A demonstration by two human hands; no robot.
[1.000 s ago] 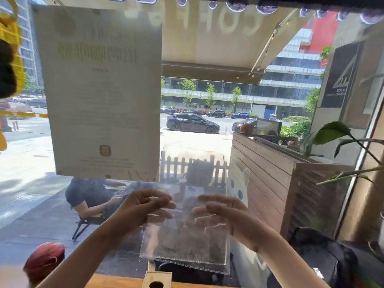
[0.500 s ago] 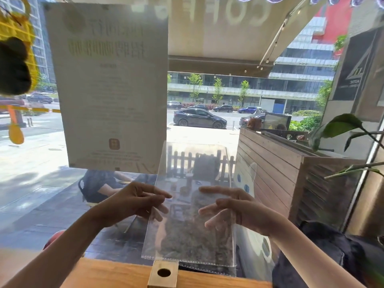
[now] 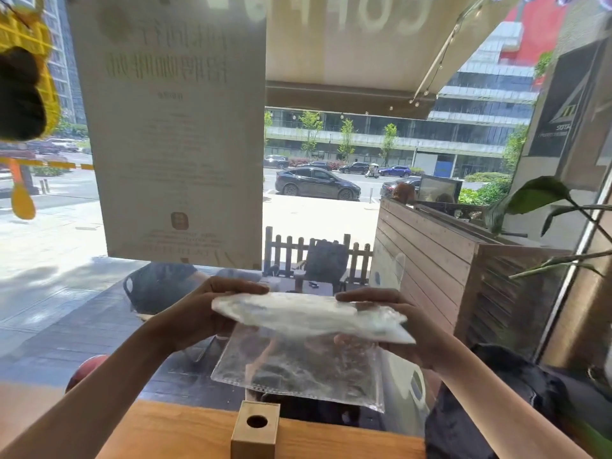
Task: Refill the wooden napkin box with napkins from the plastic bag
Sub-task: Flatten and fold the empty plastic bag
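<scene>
I hold a clear plastic bag (image 3: 298,369) in the air in front of a window, above the wooden counter. Its top half is folded forward over the lower half and looks whitish. The bag looks empty; no napkins show in it. My left hand (image 3: 202,313) grips the left end of the fold, thumb on top. At the right end my right hand (image 3: 394,323) holds the fold, fingers partly behind the plastic. A small wooden block with a round hole, perhaps the napkin box (image 3: 255,429), stands on the counter right below the bag.
The wooden counter (image 3: 172,432) runs along the window at the bottom. A paper notice (image 3: 172,127) is stuck on the glass above my left hand. A dark bag (image 3: 496,409) lies at the right, with plant leaves (image 3: 536,197) above it.
The bag was held flat and upright before; now its upper half is folded forward and down between my hands. The view has tilted downward, showing more of the counter and block.
</scene>
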